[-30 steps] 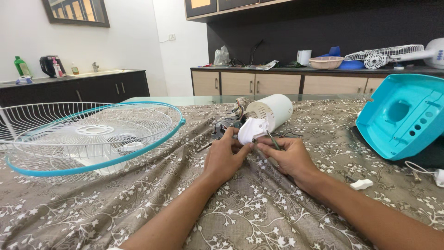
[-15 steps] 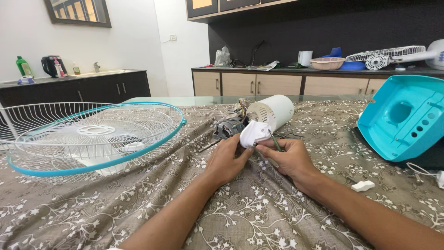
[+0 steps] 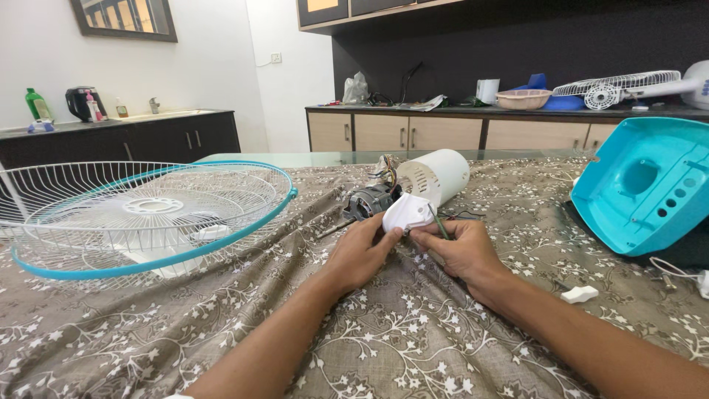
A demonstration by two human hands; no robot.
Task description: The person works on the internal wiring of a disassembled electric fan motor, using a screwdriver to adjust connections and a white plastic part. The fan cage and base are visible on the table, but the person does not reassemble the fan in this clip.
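Head camera showed the left hand pinching a small white plastic cover at its lower edge, while the right hand gripped a thin green-handled screwdriver against the same piece. The cover sat just in front of the bare fan motor and its white housing, on the flowered tablecloth. To do it well, the cover needed steadying and the tool kept square. A wire fan guard lay left, a turquoise base right.
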